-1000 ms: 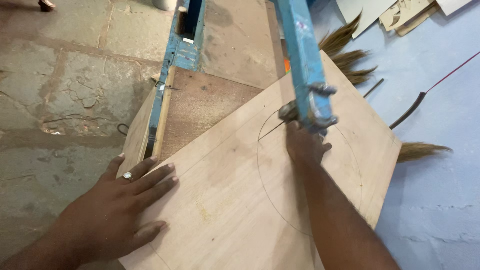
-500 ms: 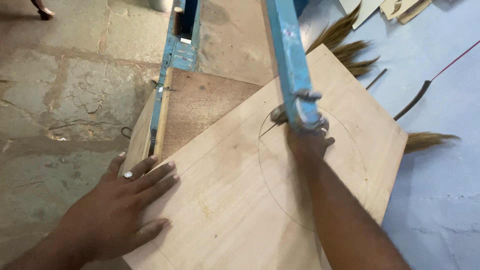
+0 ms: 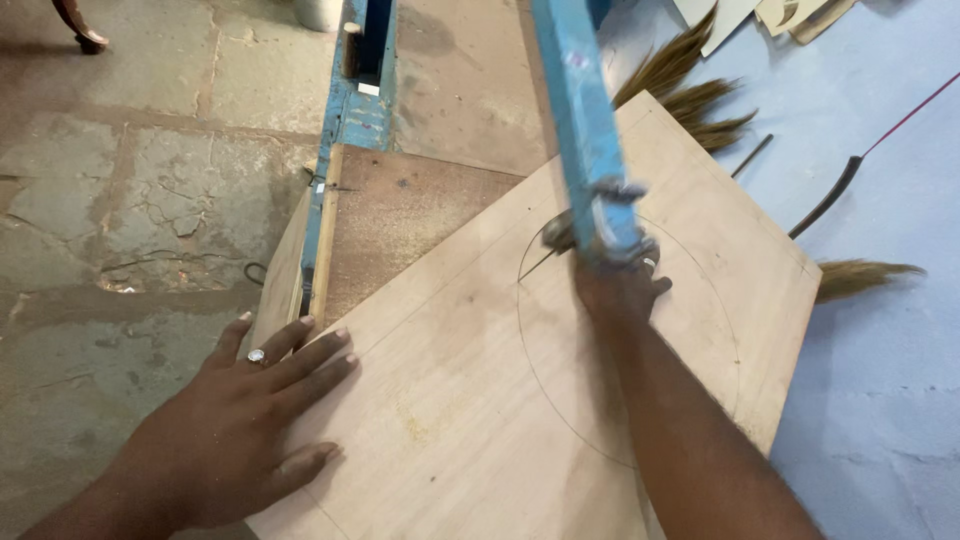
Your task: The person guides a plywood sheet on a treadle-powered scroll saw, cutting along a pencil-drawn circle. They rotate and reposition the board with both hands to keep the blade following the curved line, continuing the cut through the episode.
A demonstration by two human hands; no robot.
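A pale plywood sheet [image 3: 470, 420] with a pencilled circle [image 3: 540, 380] lies tilted on a blue machine table. My left hand [image 3: 235, 425], a ring on one finger, lies flat with fingers spread on the sheet's near left corner. My right hand [image 3: 618, 290] rests on the sheet inside the circle, directly under the blue saw arm [image 3: 585, 130], fingers curled beside the metal blade clamp [image 3: 612, 235]. A short cut line runs into the sheet at the circle's edge, just left of the clamp. The blade itself is hidden by the arm.
A brown board [image 3: 400, 220] lies under the sheet on the blue frame [image 3: 350, 110]. Cracked stone floor [image 3: 120, 200] lies to the left. Broom bristles [image 3: 690, 90], a dark rod [image 3: 825, 200] and a red cord lie on the pale blue floor to the right.
The sheet has shifted and turned slightly under the saw arm. My right hand stayed at the clamp. My left hand stayed pressed on the near corner.
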